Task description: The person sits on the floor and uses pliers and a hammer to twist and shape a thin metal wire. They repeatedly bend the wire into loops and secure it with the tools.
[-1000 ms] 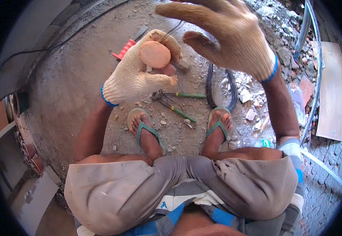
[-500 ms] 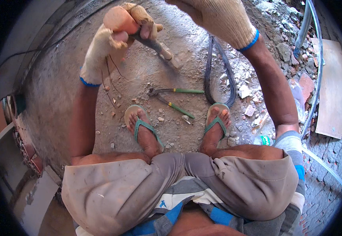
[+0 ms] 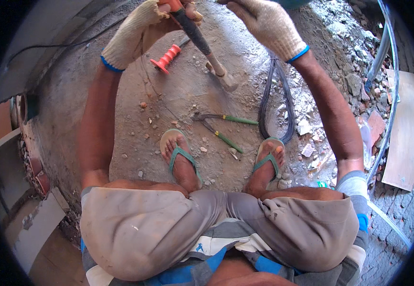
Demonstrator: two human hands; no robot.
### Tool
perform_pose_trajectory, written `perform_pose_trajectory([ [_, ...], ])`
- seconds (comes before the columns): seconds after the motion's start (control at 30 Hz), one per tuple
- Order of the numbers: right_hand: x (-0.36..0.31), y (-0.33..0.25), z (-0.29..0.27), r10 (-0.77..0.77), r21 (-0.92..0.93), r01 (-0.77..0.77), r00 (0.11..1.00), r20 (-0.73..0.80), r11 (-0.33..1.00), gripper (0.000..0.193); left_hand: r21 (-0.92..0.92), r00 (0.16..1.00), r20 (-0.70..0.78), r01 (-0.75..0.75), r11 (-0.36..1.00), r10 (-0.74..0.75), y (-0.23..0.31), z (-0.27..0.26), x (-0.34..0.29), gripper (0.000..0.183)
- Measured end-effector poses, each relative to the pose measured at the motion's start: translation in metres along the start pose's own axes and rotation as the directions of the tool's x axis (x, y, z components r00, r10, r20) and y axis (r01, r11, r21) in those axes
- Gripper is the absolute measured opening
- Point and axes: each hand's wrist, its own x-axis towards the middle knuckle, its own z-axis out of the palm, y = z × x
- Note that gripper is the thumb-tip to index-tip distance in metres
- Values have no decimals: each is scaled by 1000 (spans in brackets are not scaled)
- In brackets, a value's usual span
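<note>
My left hand [image 3: 142,31], in a cream knit glove with a blue cuff, is closed around a hammer's orange grip at the upper edge. The hammer's dark handle [image 3: 192,31] slopes down to a dusty head [image 3: 223,78] near the ground. Thin wires [image 3: 146,71] trail below that hand. My gloved right hand [image 3: 269,26] is at the upper edge too, its fingers bent together; what they pinch is cut off. Beneath the left hand lies a chisel with an orange guarded grip [image 3: 169,58]. Green-handled pincers [image 3: 223,127] and a dark wire coil [image 3: 276,100] rest by my feet.
Broken brick and rubble [image 3: 359,86] cover the right side, with a pale board [image 3: 402,138] and a long hose [image 3: 393,95]. A black cable [image 3: 64,46] runs along the left wall. My sandalled feet [image 3: 180,157] stand on dusty ground strewn with chips.
The ground has shifted down and slightly right in view. My left hand and the hammer's grip have moved up, uncovering the orange chisel grip. My right hand sits lower and further left.
</note>
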Motion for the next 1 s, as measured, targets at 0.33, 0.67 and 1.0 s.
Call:
perform_pose_trajectory([
  [0.33,-65,-17,65,258,438,-325,944,207,838,29,396,996,-36,95,913,-87,8,69,-25,37],
  [0.67,-76,-43,55,304,591,-361,932,199,722,30,312,950,-305,34,949,67,1,95,-20,33],
  [1.0,-84,-30,78,708,591,-724,621,335,356,41,151,911,-234,379,913,-339,-57,14,33,62],
])
